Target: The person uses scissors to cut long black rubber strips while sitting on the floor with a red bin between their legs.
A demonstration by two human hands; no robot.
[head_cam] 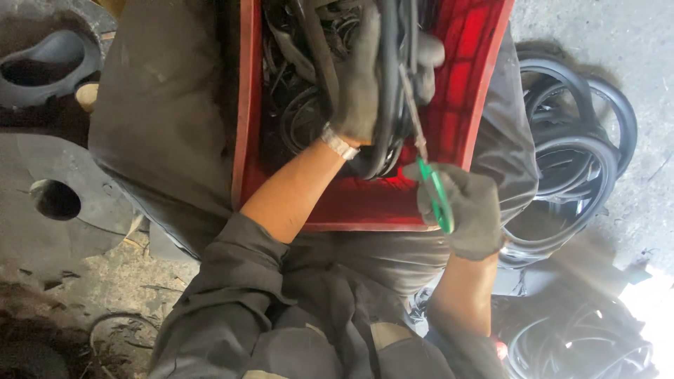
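Our left hand point(358, 77) grips a bundle of black rubber rings point(388, 91) inside the red crate point(463, 91). Our right hand point(467, 210) closes on green-handled scissors point(435, 193), blades at the rings just beyond those fingers. Many rings remain in the crate; others lie on the floor point(576, 154).

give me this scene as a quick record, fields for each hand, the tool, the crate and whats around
left hand: gloved left hand grips a bundle of black rubber rings over the crate
right hand: gloved right hand holds green-handled scissors, blades pointing up at the rings
crate: red plastic crate on the lap, filled with black rubber pieces
right side: pile of black rubber rings on the floor
left side: grey moulded rubber parts
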